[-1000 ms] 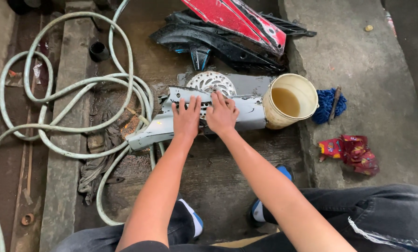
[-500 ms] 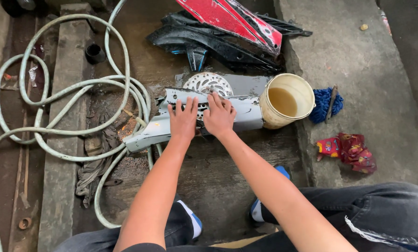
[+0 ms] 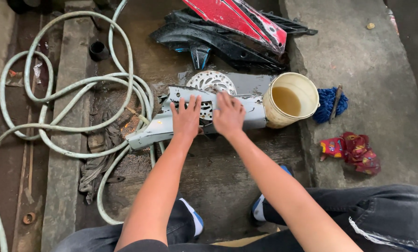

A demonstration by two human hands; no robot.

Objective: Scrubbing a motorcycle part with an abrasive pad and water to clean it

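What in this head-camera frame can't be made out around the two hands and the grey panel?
- Left hand and right hand lie flat on the grey panel: the surface under the palms is hidden.
- Brake disc: lower part covered by the panel and the hands.
- Bucket: murky liquid hides the bottom.
- Hose: cut off at the left edge.

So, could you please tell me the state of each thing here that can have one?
Left hand: open, flat on the grey panel.
Right hand: open, flat on the same panel.
Grey panel: lying on the wet ground, pressed by both hands.
Bucket: upright, partly filled with murky water.
Hose: loosely coiled on the ground.
Brake disc: lying flat, partly under the panel.
Blue mop head: lying beside the bucket.
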